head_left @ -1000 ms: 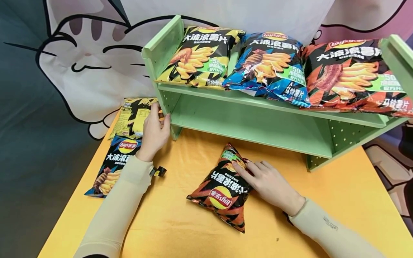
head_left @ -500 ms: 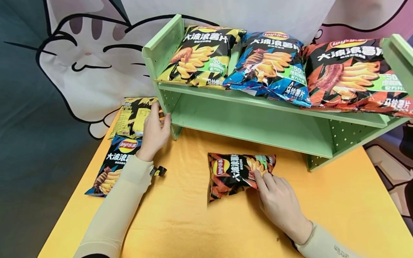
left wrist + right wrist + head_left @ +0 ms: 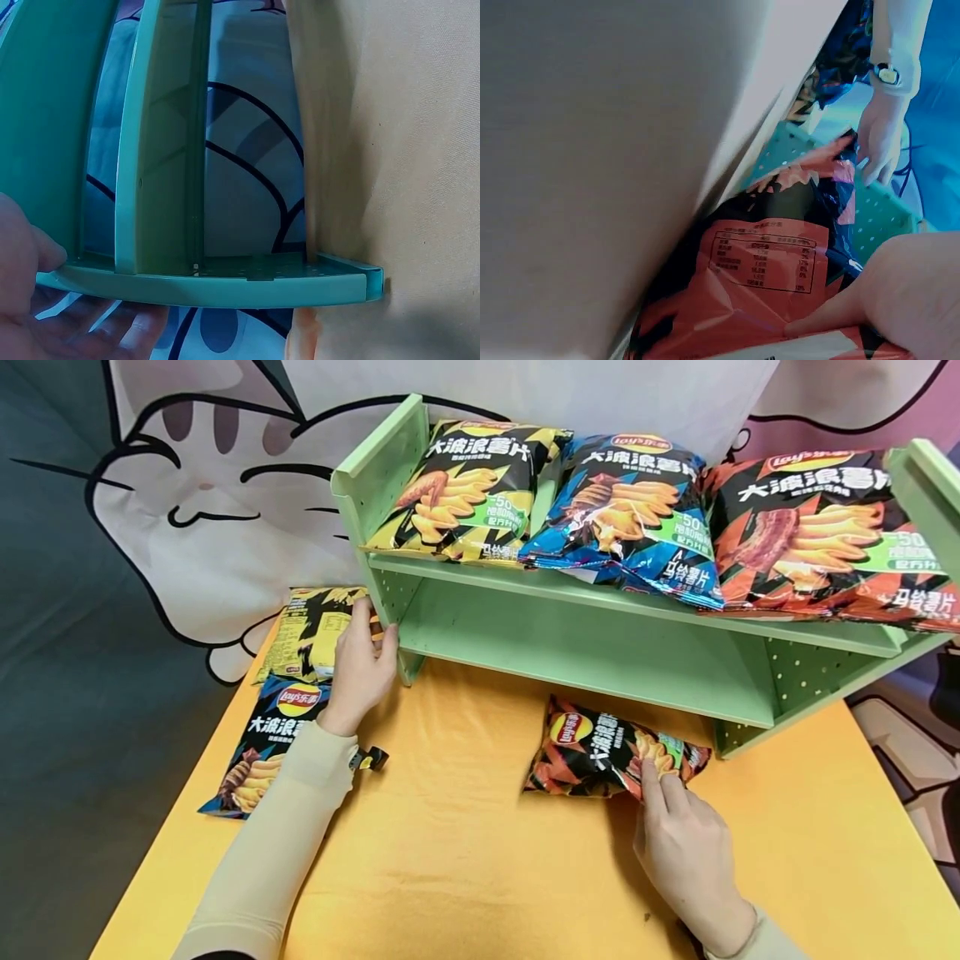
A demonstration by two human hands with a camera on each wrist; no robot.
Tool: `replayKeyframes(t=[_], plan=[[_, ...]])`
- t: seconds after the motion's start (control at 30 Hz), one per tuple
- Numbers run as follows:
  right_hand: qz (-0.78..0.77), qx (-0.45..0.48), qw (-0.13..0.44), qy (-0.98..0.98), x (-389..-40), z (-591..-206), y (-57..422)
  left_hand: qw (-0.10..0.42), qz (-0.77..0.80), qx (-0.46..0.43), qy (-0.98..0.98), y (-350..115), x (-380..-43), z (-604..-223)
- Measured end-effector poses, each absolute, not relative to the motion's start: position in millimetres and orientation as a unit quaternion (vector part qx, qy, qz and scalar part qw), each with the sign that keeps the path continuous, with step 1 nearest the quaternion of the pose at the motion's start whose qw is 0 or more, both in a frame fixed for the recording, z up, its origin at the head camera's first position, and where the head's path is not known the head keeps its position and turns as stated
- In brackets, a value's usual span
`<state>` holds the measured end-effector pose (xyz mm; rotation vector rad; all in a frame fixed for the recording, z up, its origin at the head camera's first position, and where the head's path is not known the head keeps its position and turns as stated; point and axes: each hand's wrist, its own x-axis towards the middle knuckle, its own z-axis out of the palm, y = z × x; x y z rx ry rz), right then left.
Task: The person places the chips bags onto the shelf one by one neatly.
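My right hand (image 3: 690, 852) pinches a red-and-black bag of chips (image 3: 596, 752) near its right end, fingers on its printed front. The bag lies sideways close in front of the green shelf's (image 3: 585, 639) lower board. Its back panel with a printed table shows in the right wrist view, with the thumb (image 3: 840, 307) against it. My left hand (image 3: 362, 670) grips the shelf's left side panel (image 3: 225, 291), thumb on the inner side and fingers round the outside. A blue chip bag (image 3: 288, 710) and a yellow chip bag (image 3: 288, 635) lie by the left arm.
On the upper shelf stand a yellow bag (image 3: 461, 485), a blue bag (image 3: 626, 510) and a red bag (image 3: 817, 535) of chips. A yellow cloth (image 3: 450, 860) covers the table. Behind the shelf hangs a white cartoon-cat backdrop (image 3: 202, 535).
The right hand has turned the red chip bag from slanting, logo toward me, to lying sideways with the logo left, and moved it right toward the shelf. The left hand has stayed put.
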<state>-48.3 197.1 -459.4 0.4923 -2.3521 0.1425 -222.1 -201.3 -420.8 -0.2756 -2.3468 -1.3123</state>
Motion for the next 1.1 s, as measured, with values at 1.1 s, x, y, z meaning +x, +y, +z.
replayKeyframes(t=[1.1], plan=[[0.046, 0.244, 0.15, -0.957, -42.3, -451.7, 201.2, 0.217, -0.474, -0.102, -0.847, -202.2, -222.6, -421.9]])
